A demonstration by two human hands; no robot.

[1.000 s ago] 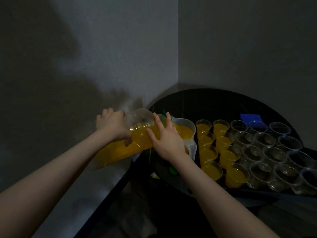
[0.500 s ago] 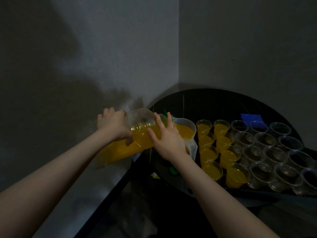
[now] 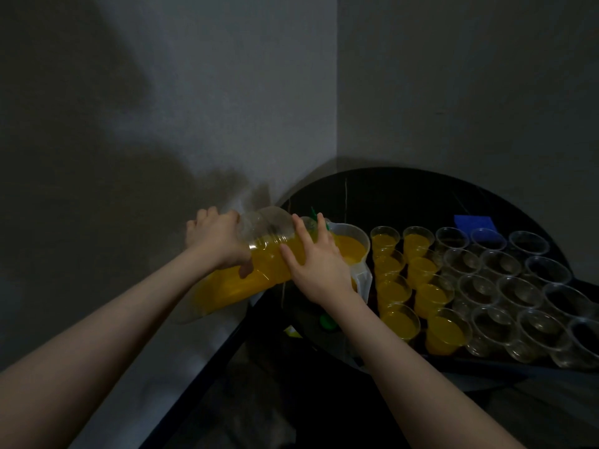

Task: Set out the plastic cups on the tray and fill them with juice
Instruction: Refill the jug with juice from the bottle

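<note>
A large clear juice bottle (image 3: 259, 267) lies tilted, its mouth over a white plastic jug (image 3: 355, 254) that holds orange juice. My left hand (image 3: 217, 241) grips the bottle's raised bottom end. My right hand (image 3: 317, 264) clasps the bottle near its neck, hiding the mouth. To the right, clear plastic cups stand in rows on a dark tray (image 3: 486, 361). The two left columns of cups (image 3: 402, 319) are full of juice. The other cups (image 3: 518, 286) look empty.
The black round table (image 3: 405, 196) sits in a corner between two grey walls. A blue flat object (image 3: 475, 222) lies behind the cups. A green cap (image 3: 327, 322) rests on the table under my right wrist, near a yellow scrap (image 3: 291, 332).
The bottle's bottom end has risen slightly and the juice level in the jug looks a little higher. Both hands keep their grip.
</note>
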